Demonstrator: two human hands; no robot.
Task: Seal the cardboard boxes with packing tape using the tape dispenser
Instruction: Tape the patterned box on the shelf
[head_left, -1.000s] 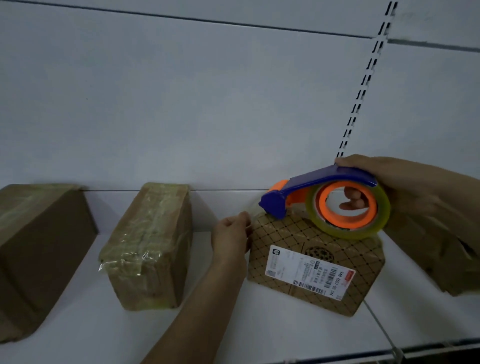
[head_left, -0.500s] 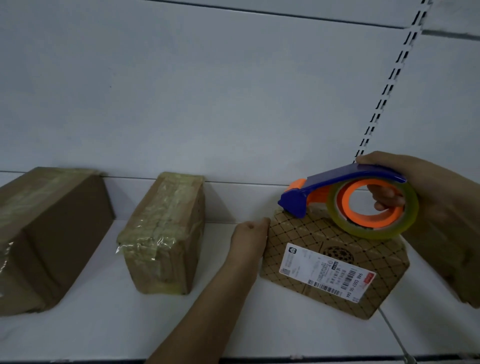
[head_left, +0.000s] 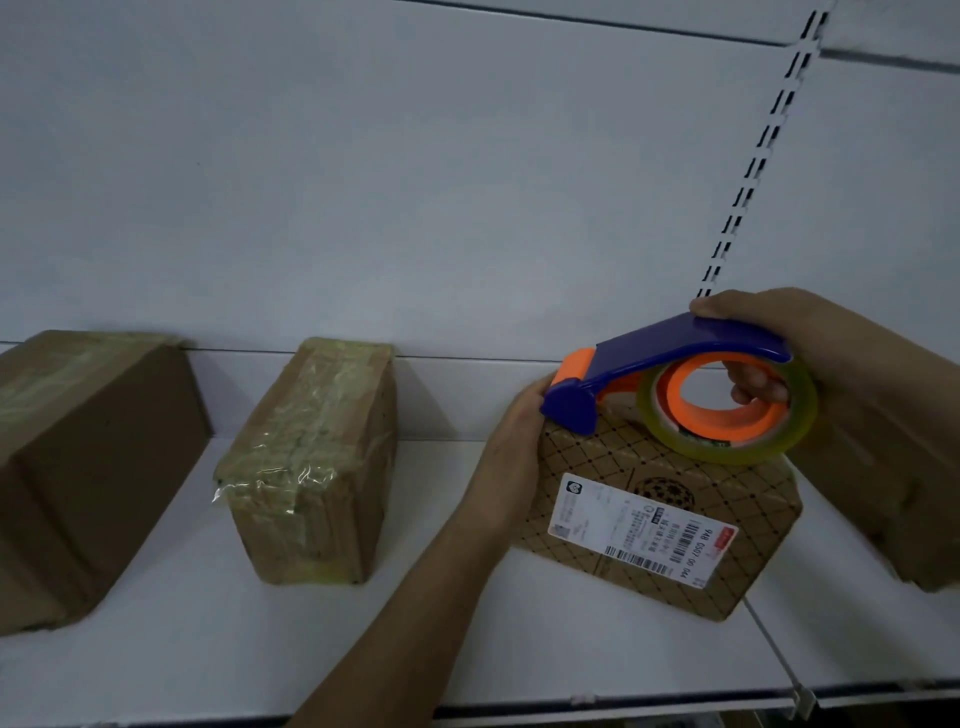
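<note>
While scanning from the left, note first the large plain brown cardboard box (head_left: 88, 467) at the far end of the white shelf (head_left: 208, 649), then the smaller brown cardboard box swathed in wrinkled clear tape (head_left: 311, 467) near it, both apparently sealed and needing nothing. Next, at centre right, find the left hand (head_left: 519, 441) clasping the upper left corner of the diamond-patterned brown cardboard box (head_left: 649, 467), fingertips hidden behind the dispenser's nose, probably pinning the free tape end there; impossible to confirm the tape end itself. Keep that clasp firm, bracing the box against sliding on the smooth shelf. Above it, see the blue and orange plastic tape dispenser (head_left: 670, 358), nose resting at the box's top left edge, yellowish clear tape roll (head_left: 727, 456) riding over the top face, and the right hand (head_left: 779, 332) clenched round the blue handle, fingers threaded through the orange core. To do the pull well: draw rightward along the top in one steady stroke, keeping the nose low and the tape taut, avoiding wrinkles like those on the middle box; steer clear of the white shipping label (head_left: 644, 530) on the front face, leaving the barcode readable; carry past the right edge before tilting onto the cutter. Mind the further brown cardboard box (head_left: 883, 493) standing close at the right, behind the right forearm, leaving little room for the stroke's end.
</note>
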